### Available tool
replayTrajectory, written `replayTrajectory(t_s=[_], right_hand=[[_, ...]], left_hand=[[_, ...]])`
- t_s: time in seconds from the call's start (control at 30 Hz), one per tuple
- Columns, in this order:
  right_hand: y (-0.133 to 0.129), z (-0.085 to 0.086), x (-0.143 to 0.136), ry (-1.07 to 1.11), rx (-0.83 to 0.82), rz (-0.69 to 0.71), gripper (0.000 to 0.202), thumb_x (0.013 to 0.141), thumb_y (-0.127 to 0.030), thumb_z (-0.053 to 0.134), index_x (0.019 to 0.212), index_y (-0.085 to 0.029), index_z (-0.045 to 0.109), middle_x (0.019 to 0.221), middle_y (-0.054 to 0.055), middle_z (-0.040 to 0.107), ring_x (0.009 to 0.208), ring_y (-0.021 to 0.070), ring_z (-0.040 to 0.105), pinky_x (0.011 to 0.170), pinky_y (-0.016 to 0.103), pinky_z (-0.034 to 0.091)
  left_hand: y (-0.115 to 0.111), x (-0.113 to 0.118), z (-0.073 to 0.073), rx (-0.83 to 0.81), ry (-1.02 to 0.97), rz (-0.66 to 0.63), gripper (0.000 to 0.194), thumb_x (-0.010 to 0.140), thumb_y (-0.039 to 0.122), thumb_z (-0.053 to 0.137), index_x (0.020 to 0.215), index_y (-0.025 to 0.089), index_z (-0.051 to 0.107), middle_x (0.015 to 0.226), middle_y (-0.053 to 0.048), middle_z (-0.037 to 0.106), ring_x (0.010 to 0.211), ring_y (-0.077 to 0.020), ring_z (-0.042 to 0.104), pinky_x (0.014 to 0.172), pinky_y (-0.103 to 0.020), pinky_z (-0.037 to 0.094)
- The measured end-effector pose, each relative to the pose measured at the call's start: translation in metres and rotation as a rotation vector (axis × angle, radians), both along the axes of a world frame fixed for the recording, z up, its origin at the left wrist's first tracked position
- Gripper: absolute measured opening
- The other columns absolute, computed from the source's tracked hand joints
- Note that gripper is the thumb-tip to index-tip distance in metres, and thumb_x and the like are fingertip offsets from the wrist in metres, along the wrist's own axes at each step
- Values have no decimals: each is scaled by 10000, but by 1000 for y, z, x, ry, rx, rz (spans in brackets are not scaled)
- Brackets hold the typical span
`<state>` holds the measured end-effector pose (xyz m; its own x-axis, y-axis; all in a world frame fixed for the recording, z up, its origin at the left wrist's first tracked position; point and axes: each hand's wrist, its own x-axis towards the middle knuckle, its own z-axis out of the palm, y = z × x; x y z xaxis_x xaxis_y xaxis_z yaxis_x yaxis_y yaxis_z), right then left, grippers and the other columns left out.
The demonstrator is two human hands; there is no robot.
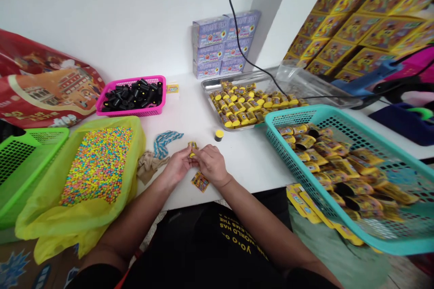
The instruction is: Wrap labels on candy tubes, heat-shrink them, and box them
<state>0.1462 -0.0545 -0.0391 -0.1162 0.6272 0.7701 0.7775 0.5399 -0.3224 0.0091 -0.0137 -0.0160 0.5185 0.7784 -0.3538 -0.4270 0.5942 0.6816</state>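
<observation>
Yellow cylinder, raised over table
Grip: left hand and right hand jointly grasping the cylinder (yellow-topped dark piece standing near).

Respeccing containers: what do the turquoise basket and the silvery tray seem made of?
Turquoise basket: probably moulded plastic, satin finish; perforated walls, uniform colour.
Silvery tray: likely stainless steel, smooth and shiny; bright reflections along its rim, exact metal uncertain.

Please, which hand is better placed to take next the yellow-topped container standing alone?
Probably the right hand: the yellow-topped container stands just beyond it, farther from the left hand. Both hands are at the small cylinder.
</observation>
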Motion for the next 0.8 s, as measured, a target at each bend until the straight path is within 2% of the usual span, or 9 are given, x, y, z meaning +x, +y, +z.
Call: replayTrajectory(t_s=[0.2,0.33,0.47,0.6,0.67,0.8], right_hand=[[-3,2,-2,278,-85,45,205,925,-273,609,1114,-204,650,823,54,643,774,195,582,691,330,508],[-1,1,-2,239,-69,71,173,928,-242,594,1078,-220,676,794,51,645,766,202,574,682,340,510],[2,-2,-2,242,-59,100,150,917,-213,594,1029,-229,693,784,48,644,759,198,568,675,337,501],[4,-2,-1,122,-7,94,174,927,-187,532,991,-218,690,750,49,633,722,203,549,662,360,478],[3,-1,-2,102,0,58,172,928,-200,532,1020,-202,677,788,65,644,750,214,558,676,374,483],[1,1,-2,215,-53,3,232,925,-265,588,1143,-193,626,881,82,653,830,224,587,724,377,525]], left_hand=[[4,-4,6,13,-77,70,130,766,205,752,837,115,691,796,-41,691,679,-122,619,617,-240,465],[6,-4,4,10,-43,100,155,754,244,768,806,129,678,740,-28,674,646,-124,614,619,-255,478],[4,-2,0,20,-4,139,234,655,225,846,754,130,656,682,1,648,602,-112,603,583,-243,468],[3,0,-1,-10,-10,108,247,647,233,856,707,122,643,645,5,633,582,-101,592,591,-241,475],[4,0,0,-23,-30,115,233,660,230,848,715,119,652,668,-5,651,602,-106,603,613,-246,486],[5,-2,2,-45,-67,119,185,709,207,810,820,120,691,785,-30,703,677,-116,636,654,-242,498]])
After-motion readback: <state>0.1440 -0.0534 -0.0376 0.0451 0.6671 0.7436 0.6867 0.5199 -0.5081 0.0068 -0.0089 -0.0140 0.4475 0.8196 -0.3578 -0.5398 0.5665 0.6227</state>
